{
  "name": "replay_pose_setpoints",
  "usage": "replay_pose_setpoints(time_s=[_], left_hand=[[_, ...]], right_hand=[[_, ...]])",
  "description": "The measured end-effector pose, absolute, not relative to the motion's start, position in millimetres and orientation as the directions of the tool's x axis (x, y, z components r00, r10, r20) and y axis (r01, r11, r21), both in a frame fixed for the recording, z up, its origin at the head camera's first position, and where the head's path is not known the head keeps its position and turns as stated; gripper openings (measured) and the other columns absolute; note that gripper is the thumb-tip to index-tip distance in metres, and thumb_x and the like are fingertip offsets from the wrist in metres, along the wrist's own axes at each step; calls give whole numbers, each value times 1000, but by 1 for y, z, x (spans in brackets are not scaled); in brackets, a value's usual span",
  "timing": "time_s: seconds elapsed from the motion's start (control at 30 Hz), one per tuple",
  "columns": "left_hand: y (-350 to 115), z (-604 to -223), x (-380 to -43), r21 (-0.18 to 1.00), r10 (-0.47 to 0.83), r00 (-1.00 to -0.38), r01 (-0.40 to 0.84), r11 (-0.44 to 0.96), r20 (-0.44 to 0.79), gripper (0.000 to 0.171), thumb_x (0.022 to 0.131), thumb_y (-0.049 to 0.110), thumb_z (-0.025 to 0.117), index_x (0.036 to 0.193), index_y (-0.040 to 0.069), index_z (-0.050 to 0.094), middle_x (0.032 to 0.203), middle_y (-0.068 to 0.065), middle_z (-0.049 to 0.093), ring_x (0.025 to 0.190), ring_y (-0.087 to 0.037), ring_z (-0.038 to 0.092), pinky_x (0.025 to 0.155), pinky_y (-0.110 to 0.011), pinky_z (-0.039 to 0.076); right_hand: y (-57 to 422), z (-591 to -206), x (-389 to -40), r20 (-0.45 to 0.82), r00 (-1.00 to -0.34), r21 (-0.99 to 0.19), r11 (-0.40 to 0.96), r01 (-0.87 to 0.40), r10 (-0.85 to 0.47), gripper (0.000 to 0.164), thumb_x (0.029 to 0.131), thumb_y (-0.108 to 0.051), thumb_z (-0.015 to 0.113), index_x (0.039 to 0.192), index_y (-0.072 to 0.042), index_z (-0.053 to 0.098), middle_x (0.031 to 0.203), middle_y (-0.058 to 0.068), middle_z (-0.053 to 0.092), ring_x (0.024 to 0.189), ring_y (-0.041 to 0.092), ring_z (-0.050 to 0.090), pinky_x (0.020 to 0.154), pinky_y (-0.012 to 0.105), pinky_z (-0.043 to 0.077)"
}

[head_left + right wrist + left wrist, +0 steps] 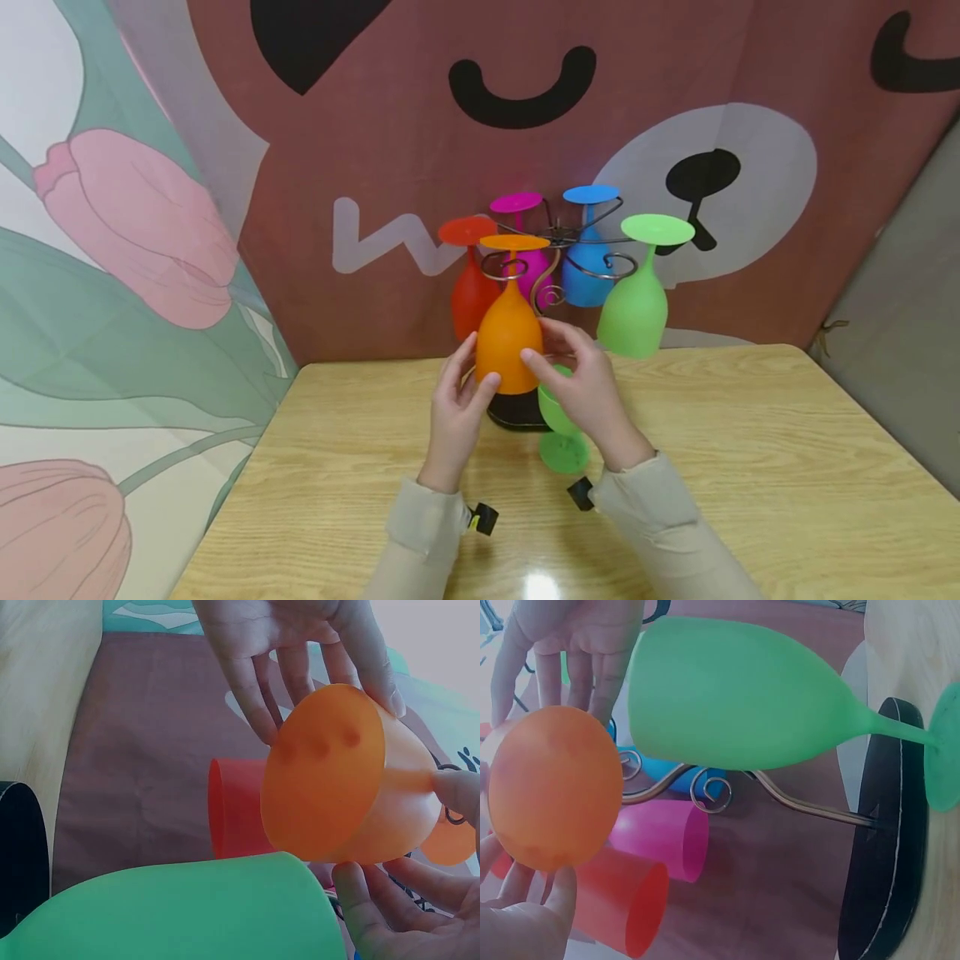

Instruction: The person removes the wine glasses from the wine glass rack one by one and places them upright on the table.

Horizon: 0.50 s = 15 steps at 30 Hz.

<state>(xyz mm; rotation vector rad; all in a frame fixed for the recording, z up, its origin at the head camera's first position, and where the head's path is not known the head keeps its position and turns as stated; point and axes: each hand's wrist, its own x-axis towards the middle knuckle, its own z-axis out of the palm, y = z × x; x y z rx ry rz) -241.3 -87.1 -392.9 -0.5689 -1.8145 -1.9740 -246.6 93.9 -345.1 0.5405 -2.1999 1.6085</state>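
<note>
Orange glass (510,346) sits foot-up, my left hand (459,408) and right hand (588,387) grasping its bowl from both sides with bent fingers; its stem is at a curl of the metal rack (557,242) above my fingertips; red glass (470,292) hangs just beyond my left fingers, pale green glass (633,321) to the right of my right fingers; bright green glass (557,410) stands upright below them, partly hidden.
</note>
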Motion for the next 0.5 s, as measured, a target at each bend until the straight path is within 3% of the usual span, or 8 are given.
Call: replay_pose_setpoints(time_s=[0.23,0.5], left_hand=[[-82,-392,-239,821,9,-823,565,-81,567,57,97,10,69,150,6,47,143,-13,47,132,-27,48,112,-32,41],[-80,-391,-236,814,55,-812,579,-47,581,56,97,14,69,149,10,48,141,-9,47,129,-24,49,112,-33,41]], right_hand=[[101,-348,-241,476,-878,-843,259,-472,-51,51,95,-20,74,140,-4,57,129,13,61,113,26,61,97,41,54],[107,-350,-234,455,-889,-860,241,-450,-37,50,95,-21,74,140,-5,57,129,12,61,112,25,60,98,41,54]])
